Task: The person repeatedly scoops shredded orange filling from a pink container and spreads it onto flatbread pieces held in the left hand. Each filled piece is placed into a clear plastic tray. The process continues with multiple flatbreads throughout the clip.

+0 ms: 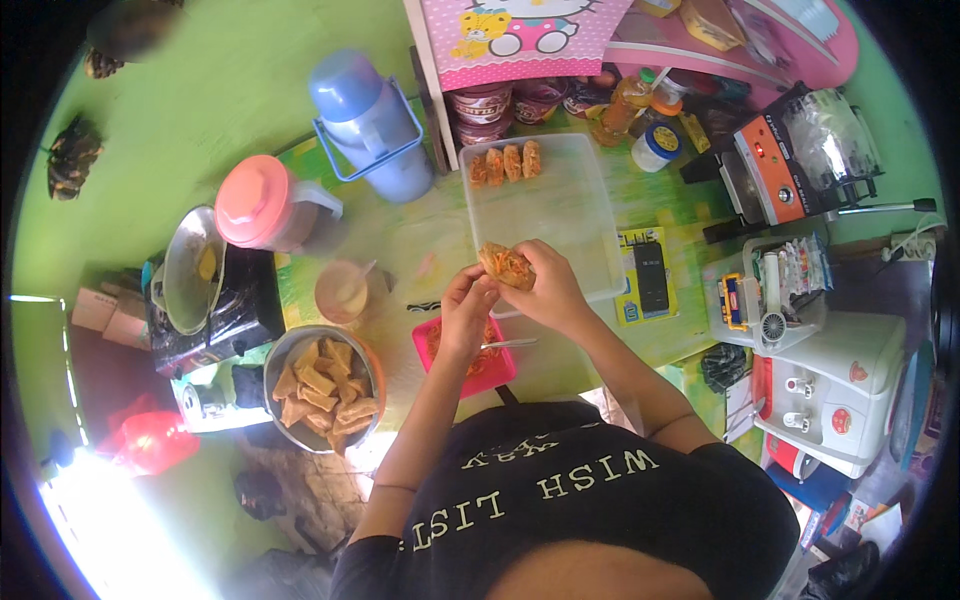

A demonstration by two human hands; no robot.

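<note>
In my right hand (pixel 552 290) is a piece of stuffed fried tofu (pixel 507 266), its orange shredded filling facing up. My left hand (pixel 468 310) is beside it, fingers pinched together close to its lower left; whatever they hold is hidden. Both hands are over the near left corner of a clear plastic container (pixel 545 222). Several stuffed tofu pieces (pixel 504 164) stand in a row at its far left. Under my left wrist sits a pink tray (pixel 490 382) with orange filling and a metal spoon (pixel 515 343). A metal pot (pixel 270 378) to the left holds several plain brown tofu pieces (pixel 322 385).
A cup of pale mixture (pixel 345 292) with a spoon stands above the pot. Behind it are a pink pitcher (pixel 262 205) and a blue flask (pixel 370 130). A wok (pixel 190 270) rests on a stove at left. A dark phone (pixel 651 275) lies right of the container, near a sealing machine (pixel 785 165).
</note>
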